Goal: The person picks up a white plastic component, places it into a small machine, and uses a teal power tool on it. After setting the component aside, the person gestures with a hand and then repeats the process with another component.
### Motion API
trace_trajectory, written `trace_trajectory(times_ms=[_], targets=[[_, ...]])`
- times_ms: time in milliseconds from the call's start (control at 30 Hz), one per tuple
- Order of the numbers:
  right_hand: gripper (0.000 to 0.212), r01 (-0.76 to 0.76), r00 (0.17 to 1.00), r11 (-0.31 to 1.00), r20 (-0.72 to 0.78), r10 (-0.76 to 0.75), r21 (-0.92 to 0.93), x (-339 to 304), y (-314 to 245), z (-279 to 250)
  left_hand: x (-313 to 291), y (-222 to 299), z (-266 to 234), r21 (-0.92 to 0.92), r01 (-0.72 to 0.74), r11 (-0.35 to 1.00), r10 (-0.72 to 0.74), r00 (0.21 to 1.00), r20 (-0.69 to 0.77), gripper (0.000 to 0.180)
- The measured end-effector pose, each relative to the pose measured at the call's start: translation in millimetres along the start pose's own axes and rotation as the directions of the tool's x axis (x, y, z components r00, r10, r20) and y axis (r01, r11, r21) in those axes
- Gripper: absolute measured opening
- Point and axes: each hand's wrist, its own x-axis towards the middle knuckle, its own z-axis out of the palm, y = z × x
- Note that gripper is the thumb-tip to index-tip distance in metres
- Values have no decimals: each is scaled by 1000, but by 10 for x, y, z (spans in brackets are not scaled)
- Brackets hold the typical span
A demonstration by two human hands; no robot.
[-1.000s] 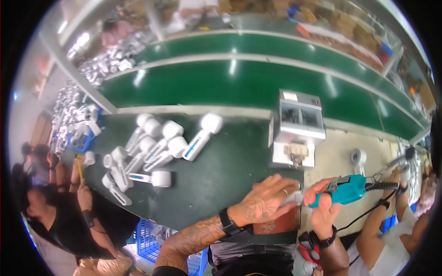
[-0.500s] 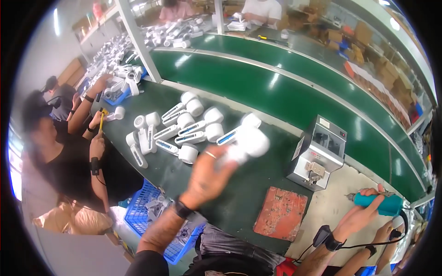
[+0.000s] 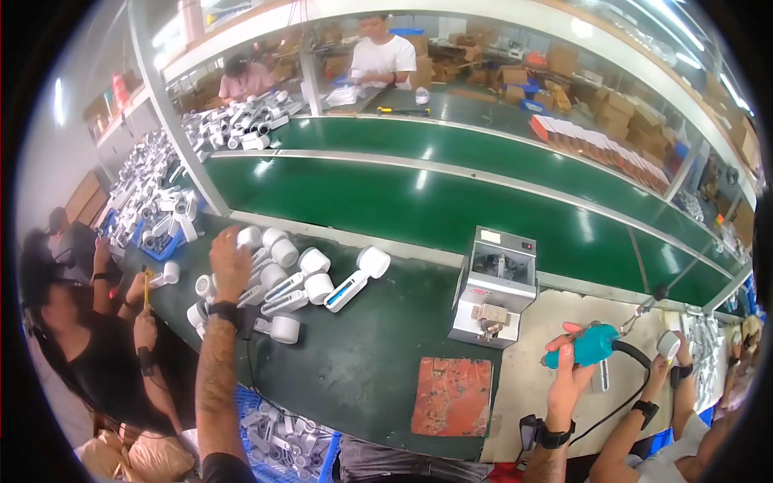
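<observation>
Far left: co-worker in a black top grips a thin yellow tool. Behind, a blue plastic tray heaped with white parts. The left hand is over the left side of a cluster of white plastic round-headed pieces with long handles, fingertips at a round head; can't tell if they grasp it. Just right of the cluster, one white piece with a blue strip lies on the dark green tabletop. Then a worn red-brown square slab and, behind it, a silver-grey boxy machine. Right hand: fingers wrapped around a teal cylindrical power driver, raised, tip pointing left, black cable at its right end. Far right, a co-worker in a pale top holds a white round-headed part.
</observation>
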Motion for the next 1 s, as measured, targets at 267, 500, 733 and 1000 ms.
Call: trace_trajectory(times_ms=[267, 500, 733, 1000], targets=[[53, -47, 989, 996, 144, 36, 74, -50, -18, 12, -326, 2829, 1, -904, 414, 105, 115, 898, 425, 12], [69, -127, 891, 987, 448, 70, 99, 115, -154, -49, -843, 3196, 317, -730, 659, 181, 268, 681, 681, 31], [51, -251, 967, 881, 141, 211, 402, 620, 334, -107, -717, 3206, 162, -684, 632, 364, 362, 581, 729, 34], [31, -383, 924, 889, 102, 370, 251, 709, 944, 140, -720, 3199, 402, -700, 644, 310, 236, 661, 712, 24]])
